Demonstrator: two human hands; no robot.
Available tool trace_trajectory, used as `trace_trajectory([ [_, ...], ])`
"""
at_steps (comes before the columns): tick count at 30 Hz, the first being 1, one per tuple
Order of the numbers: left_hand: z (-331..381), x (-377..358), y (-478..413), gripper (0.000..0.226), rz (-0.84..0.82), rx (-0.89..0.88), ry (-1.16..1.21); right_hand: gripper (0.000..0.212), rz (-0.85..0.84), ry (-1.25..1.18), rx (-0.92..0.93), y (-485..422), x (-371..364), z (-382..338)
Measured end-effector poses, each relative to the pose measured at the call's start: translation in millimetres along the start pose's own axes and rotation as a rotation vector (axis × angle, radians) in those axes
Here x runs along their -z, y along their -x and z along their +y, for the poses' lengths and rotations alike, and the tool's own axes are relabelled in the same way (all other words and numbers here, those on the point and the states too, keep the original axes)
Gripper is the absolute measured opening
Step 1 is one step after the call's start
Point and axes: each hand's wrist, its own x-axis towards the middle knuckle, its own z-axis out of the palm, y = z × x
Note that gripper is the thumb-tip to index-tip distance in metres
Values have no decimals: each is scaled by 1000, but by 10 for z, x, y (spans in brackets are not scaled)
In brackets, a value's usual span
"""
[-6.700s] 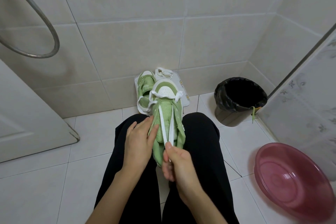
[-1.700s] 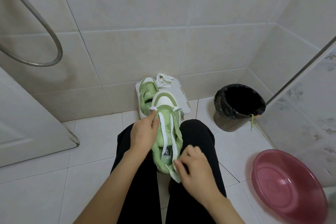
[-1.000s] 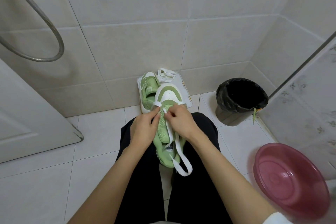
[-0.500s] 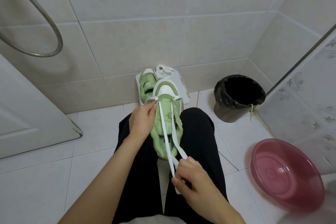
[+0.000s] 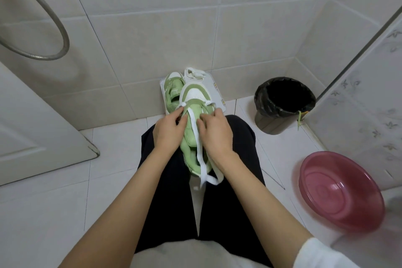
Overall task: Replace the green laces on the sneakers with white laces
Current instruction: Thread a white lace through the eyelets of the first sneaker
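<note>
Gripping sneaker (image 5: 187, 137) with left hand (image 5: 170, 131); right hand (image 5: 215, 135) curled over white lace (image 5: 199, 152), grasp unclear. Beyond sneaker, tiled wall (image 5: 163, 28); to its right, bin (image 5: 267, 122) and pink basin (image 5: 339, 191) on floor tiles (image 5: 54, 202).

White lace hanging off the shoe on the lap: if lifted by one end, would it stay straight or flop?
Likely floppy: the white lace sags off the sneaker into a limp loop between the legs. It is probably very light, being a thin flat strip. It may catch rather than slide free, since it looks threaded through the eyelets near the toe.
</note>
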Motion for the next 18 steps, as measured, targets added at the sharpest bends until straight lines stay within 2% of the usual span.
trace_trajectory([
  [5, 18, -21, 55, 37, 19, -33, -18, 33, 104, 145, -53, 12, -91, 6],
  [8, 25, -50, 72, 36, 34, -49, -16, 46, 93, 221, -153, -72, -139, -64],
  [11, 37, -67, 86, 36, 38, -51, -25, 46, 106, 245, -227, -150, -186, -99],
  [15, 34, -81, 84, 35, 58, -45, -54, 38, 117, 144, -242, -179, -170, -72],
  [18, 39, -68, 91, 33, 60, -36, -79, 32, 9, -80, -217, -262, -58, 17],
])
